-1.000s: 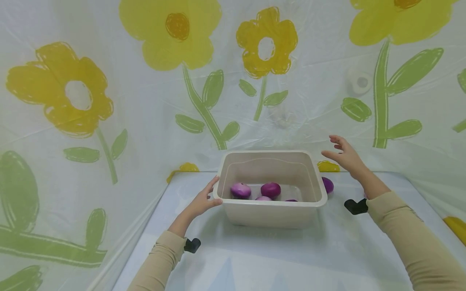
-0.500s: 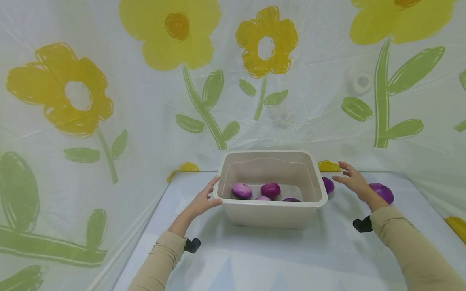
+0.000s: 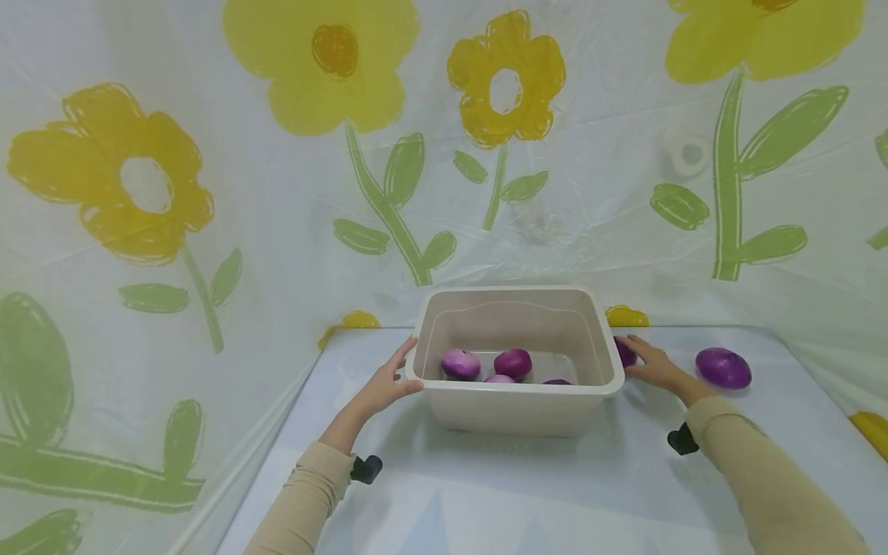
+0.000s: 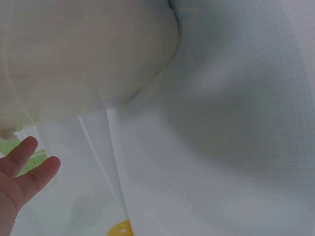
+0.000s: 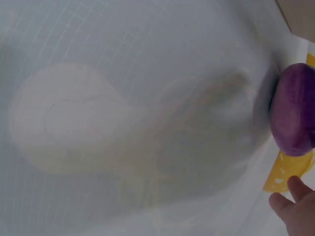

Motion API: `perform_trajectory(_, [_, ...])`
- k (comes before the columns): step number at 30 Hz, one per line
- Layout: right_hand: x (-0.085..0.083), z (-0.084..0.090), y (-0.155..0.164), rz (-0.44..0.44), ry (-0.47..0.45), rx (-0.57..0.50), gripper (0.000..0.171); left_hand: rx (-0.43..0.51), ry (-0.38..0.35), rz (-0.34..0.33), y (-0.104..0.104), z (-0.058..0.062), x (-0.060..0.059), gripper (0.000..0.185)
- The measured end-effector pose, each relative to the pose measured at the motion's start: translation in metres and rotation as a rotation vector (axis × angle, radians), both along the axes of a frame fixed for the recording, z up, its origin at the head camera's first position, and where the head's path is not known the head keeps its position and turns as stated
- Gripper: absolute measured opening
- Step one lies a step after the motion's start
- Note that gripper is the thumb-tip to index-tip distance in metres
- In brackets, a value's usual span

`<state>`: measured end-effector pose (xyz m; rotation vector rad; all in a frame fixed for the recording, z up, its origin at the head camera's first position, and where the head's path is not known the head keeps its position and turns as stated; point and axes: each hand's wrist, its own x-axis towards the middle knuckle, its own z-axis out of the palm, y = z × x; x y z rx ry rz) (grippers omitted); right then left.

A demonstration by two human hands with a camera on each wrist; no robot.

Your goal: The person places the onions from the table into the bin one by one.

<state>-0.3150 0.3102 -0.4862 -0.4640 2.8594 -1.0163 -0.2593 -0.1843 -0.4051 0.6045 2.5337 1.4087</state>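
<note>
My left hand (image 3: 383, 383) rests at the left end of a beige plastic bin (image 3: 513, 408), fingers by the side rim and thumb at the front corner. Its fingers look straight and spread in the left wrist view. Several red onions (image 3: 515, 363) lie in the bin, partly hidden by the front wall. Just right of the bin, my right hand (image 3: 657, 370) reaches to a red onion (image 3: 627, 353), half covered by the bin and fingers. In the right wrist view that onion (image 5: 294, 110) sits apart from two visible fingertips (image 5: 281, 205). The hand looks loosely spread.
Another red onion (image 3: 724, 368) lies right of my right hand. A pale table (image 3: 416, 493) carries everything. White curtains (image 3: 610, 139) with yellow flowers hang behind and beside it. A black wrist device (image 3: 683, 439) shows at the right cuff.
My right hand has come down and then left, from above the table to the onion beside the bin. This uncovers the onion farther right. My left hand stays at the bin.
</note>
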Motion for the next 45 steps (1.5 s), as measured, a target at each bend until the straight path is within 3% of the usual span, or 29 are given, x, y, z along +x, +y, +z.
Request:
perform_trajectory(6, [-0.006, -0.001, -0.005, -0.006, -0.008, 0.074, 0.071, -0.001, 0.002, -0.002, 0.000, 0.000, 0.000, 0.091])
perform_trajectory(12, [-0.012, 0.001, -0.010, 0.004, -0.009, 0.268, 0.071, 0.007, 0.008, -0.008, 0.000, -0.001, -0.001, 0.092])
perform_trajectory(16, [-0.012, 0.004, -0.013, -0.033, -0.084, 0.326, 0.072, 0.001, 0.009, -0.008, 0.000, -0.001, -0.001, 0.091])
perform_trajectory(20, [-0.010, 0.007, -0.012, -0.113, -0.153, 0.295, 0.075, -0.001, 0.004, -0.006, 0.000, -0.001, 0.000, 0.090])
perform_trajectory(25, [-0.009, 0.006, -0.008, -0.178, -0.142, 0.253, 0.074, -0.008, -0.002, 0.006, 0.000, 0.000, 0.000, 0.088])
perform_trajectory(29, [-0.011, 0.002, -0.009, -0.175, -0.095, 0.199, 0.067, -0.011, -0.001, 0.007, 0.001, 0.000, -0.001, 0.087])
perform_trajectory(37, [-0.013, -0.010, -0.014, -0.135, -0.052, 0.061, 0.036, -0.015, 0.008, 0.001, 0.001, -0.001, -0.002, 0.089])
perform_trajectory(41, [-0.012, -0.014, -0.017, -0.146, -0.017, 0.023, 0.038, -0.011, 0.005, 0.004, 0.000, 0.000, -0.001, 0.089])
perform_trajectory(45, [-0.012, -0.017, -0.017, -0.145, 0.015, 0.042, 0.058, -0.011, -0.001, 0.008, 0.001, 0.001, 0.000, 0.089])
